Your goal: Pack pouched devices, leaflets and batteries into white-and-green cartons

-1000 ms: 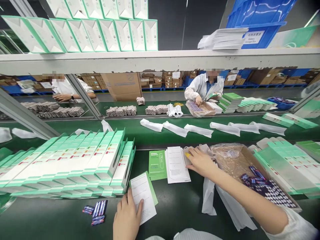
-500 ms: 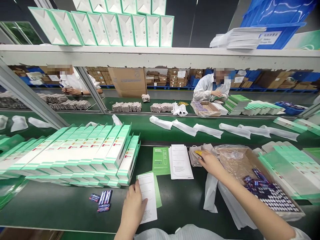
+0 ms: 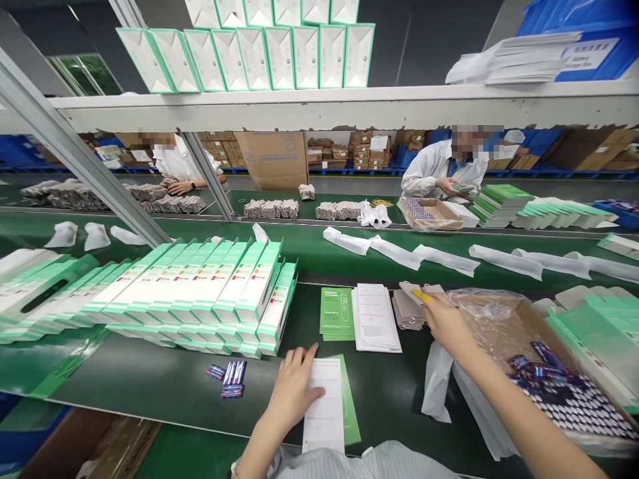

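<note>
My left hand (image 3: 294,386) lies with fingers apart on the left edge of a white printed leaflet (image 3: 323,416). Under that leaflet a green booklet (image 3: 351,406) shows on the right. My right hand (image 3: 444,319) is closed at a stack of grey-beige pouches (image 3: 409,309), with something yellow at its fingertips; a pouch edge is lifted there, and the exact grip is hard to make out. Beside the pouches are a pile of white leaflets (image 3: 377,319) and a pile of green booklets (image 3: 337,309). Several batteries (image 3: 233,376) lie left of my left hand.
Rows of open green-white boxes (image 3: 200,286) stand at the left. At the right are a battery carton (image 3: 589,416), white sleeves (image 3: 436,386) and more boxes (image 3: 599,332). White sleeves lie on the middle belt (image 3: 389,259). Two people work beyond, under a shelf (image 3: 319,110).
The view has shifted left. My right hand has lifted the edge of a pouch at the stack. My left hand's fingers have spread on the leaflet, which sits straighter over the green booklet.
</note>
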The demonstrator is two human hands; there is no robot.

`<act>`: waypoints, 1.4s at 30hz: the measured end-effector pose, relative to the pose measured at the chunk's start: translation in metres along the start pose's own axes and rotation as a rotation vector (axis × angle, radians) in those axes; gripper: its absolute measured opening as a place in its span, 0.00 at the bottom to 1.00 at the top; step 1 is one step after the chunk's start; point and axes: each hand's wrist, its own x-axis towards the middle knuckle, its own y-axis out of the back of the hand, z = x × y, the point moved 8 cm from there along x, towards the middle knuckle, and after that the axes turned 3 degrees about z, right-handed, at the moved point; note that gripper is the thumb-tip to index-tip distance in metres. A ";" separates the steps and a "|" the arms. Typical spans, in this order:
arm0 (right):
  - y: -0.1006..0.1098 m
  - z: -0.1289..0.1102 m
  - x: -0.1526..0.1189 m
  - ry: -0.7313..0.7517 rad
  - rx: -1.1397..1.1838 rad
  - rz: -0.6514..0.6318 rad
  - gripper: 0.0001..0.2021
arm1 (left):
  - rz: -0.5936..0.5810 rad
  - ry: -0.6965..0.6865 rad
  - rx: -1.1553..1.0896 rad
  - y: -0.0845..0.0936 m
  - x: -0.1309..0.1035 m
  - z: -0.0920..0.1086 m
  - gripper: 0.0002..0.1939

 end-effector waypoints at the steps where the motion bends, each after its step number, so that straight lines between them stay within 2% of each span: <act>1: 0.008 -0.006 -0.004 -0.006 0.021 0.046 0.20 | -0.018 0.002 -0.030 -0.002 -0.004 0.002 0.37; 5: 0.034 -0.041 -0.027 -0.023 0.226 0.204 0.19 | 0.003 0.038 -0.081 -0.005 -0.013 0.007 0.32; 7: 0.038 -0.062 -0.038 -0.044 0.369 0.192 0.18 | 0.024 0.032 -0.061 -0.004 -0.013 0.010 0.32; 9: 0.030 -0.083 -0.050 -0.094 0.545 0.113 0.17 | -0.006 0.002 -0.065 -0.006 -0.012 0.013 0.32; 12: -0.010 -0.117 -0.074 -0.245 0.884 -0.152 0.16 | -0.055 0.027 -0.170 -0.009 -0.015 0.011 0.32; 14: -0.049 -0.143 -0.097 -0.342 1.165 -0.366 0.16 | -0.031 0.080 -0.274 -0.008 -0.016 0.004 0.34; 16: -0.085 -0.162 -0.120 -0.470 1.456 -0.509 0.18 | 0.006 0.129 -0.380 -0.006 -0.015 -0.005 0.34; 18: -0.114 -0.166 -0.139 -0.653 1.673 -0.519 0.20 | 0.001 0.176 -0.535 -0.008 -0.015 -0.011 0.31; 20: -0.130 -0.160 -0.151 -0.799 1.782 -0.439 0.20 | -0.073 0.223 -0.809 -0.018 -0.017 -0.011 0.29; 22: -0.134 -0.155 -0.156 -0.832 1.828 -0.362 0.20 | -0.160 0.252 -1.088 -0.031 -0.025 -0.004 0.28; 23: -0.134 -0.153 -0.157 -0.826 1.845 -0.346 0.19 | -0.184 0.260 -1.157 -0.037 -0.031 0.000 0.26; 27: -0.125 -0.145 -0.156 -0.821 1.833 -0.275 0.18 | -0.144 0.269 -1.083 -0.051 -0.051 0.010 0.25; 29: -0.113 -0.136 -0.148 -0.771 1.747 -0.164 0.18 | -0.110 0.300 -1.174 -0.052 -0.054 0.014 0.25; 31: -0.091 -0.128 -0.132 -0.635 1.557 -0.024 0.17 | -0.068 0.346 -1.316 -0.049 -0.050 0.020 0.26; 33: -0.062 -0.132 -0.110 -0.375 1.312 0.097 0.17 | -0.008 0.364 -1.418 -0.039 -0.040 0.028 0.27; 36: -0.024 -0.161 -0.083 0.106 0.998 0.220 0.23 | 0.066 0.373 -1.565 -0.024 -0.022 0.044 0.31; 37: -0.017 -0.172 -0.078 0.233 0.909 0.246 0.26 | 0.072 0.396 -1.621 -0.021 -0.017 0.048 0.33; 39: -0.012 -0.186 -0.071 0.392 0.740 0.265 0.29 | 0.054 0.462 -1.710 -0.021 -0.010 0.057 0.35; 42: -0.017 -0.190 -0.063 0.482 0.560 0.237 0.28 | 0.002 0.525 -1.757 -0.022 -0.004 0.066 0.34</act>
